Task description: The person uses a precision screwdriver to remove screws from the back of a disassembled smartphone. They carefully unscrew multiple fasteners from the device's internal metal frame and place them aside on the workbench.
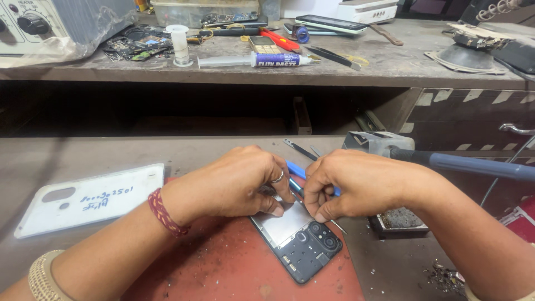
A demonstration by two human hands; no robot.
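An opened phone (298,241), back cover off, lies on a red mat (234,267) with its camera cluster toward me. My left hand (237,184) presses down on the phone's upper part with fingertips and thumb. Just right of it, my right hand (356,184) pinches a blue-handled screwdriver (295,170) whose thin tip meets the phone's metal plate between both hands. A red thread band and a bangle are on my left wrist and forearm.
The white phone back cover (89,199) lies at left. A soldering iron (473,165) on its stand reaches in from the right, beside a small tray (398,220). Tweezers (299,149) lie behind the hands. The raised shelf holds a syringe tube (256,59), phones, tools and a heater unit (33,25).
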